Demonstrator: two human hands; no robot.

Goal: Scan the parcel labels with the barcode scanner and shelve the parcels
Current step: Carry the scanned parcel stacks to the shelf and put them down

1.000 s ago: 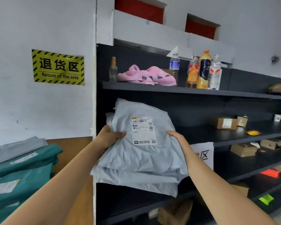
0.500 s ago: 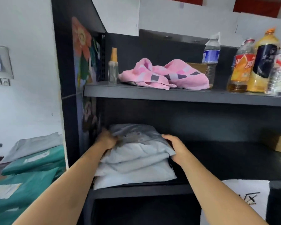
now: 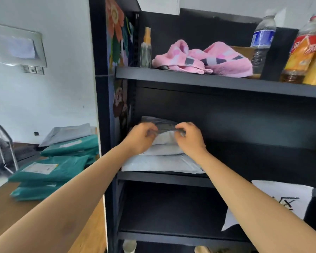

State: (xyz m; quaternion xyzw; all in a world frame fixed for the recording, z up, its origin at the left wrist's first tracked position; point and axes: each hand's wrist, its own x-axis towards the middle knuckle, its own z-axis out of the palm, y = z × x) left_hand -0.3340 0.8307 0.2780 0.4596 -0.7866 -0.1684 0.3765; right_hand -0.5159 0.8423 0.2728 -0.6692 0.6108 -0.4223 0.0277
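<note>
Black shelf (image 3: 164,177): both hands (image 3: 141,138) (image 3: 189,138) on grey parcels (image 3: 162,164); pink cloth (image 3: 204,60) above

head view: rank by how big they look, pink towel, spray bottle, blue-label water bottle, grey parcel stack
1. grey parcel stack, partly hidden by both hands
2. pink towel, close to the stack, so this order is unsure
3. blue-label water bottle
4. spray bottle, smallest
</note>
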